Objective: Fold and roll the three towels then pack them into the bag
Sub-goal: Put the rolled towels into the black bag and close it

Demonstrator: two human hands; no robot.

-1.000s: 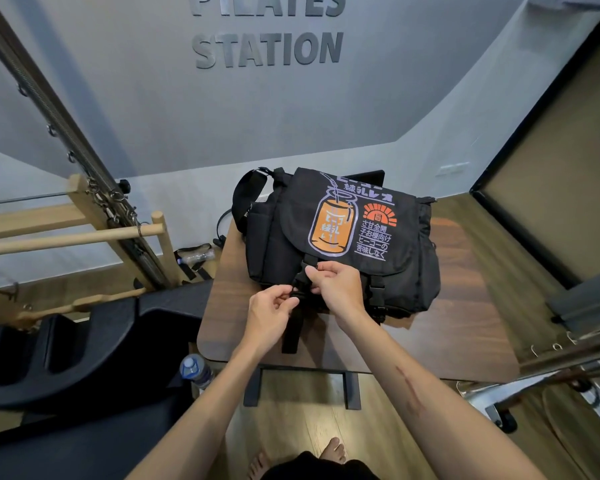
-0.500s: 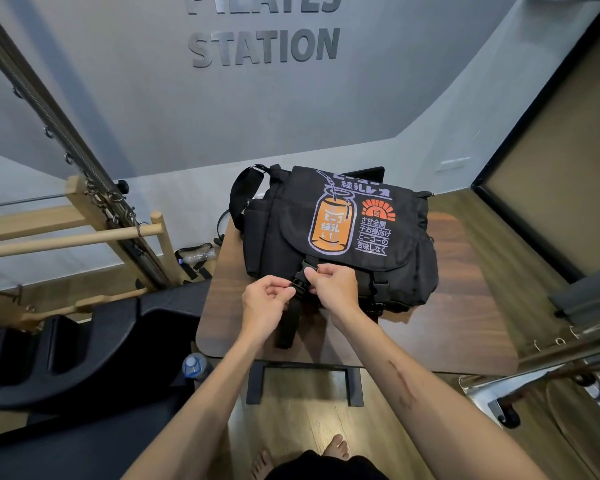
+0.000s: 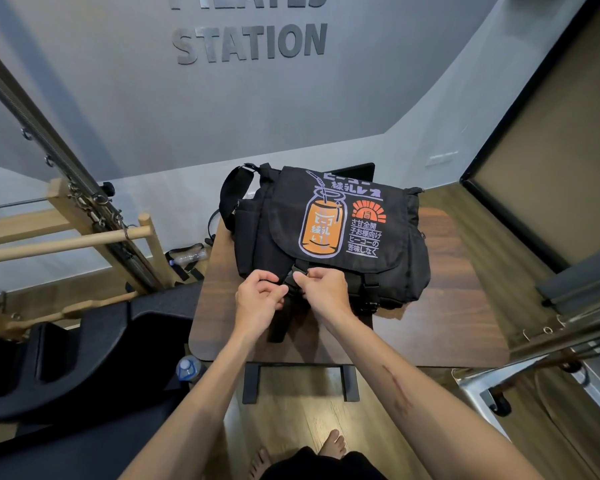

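A black messenger bag (image 3: pixel 388 237) with an orange can print lies on the dark wooden table (image 3: pixel 447 327), its flap down over the front. Both my hands meet at the flap's left buckle (image 3: pixel 293 276). My left hand (image 3: pixel 257 301) pinches the lower strap part of the buckle. My right hand (image 3: pixel 324 291) pinches the upper part at the flap's edge. A black strap hangs from the buckle over the table's front. No towel is in view.
A black padded pilates machine (image 3: pixel 84 358) with wooden bars stands at the left. A water bottle (image 3: pixel 187 368) sits on the floor by the table's left corner. A metal frame on wheels (image 3: pixel 534 358) is at the right. My bare feet are below.
Both hands have stayed at the left buckle, working it with small finger movements. The view has tilted down slightly. The bag has not moved.
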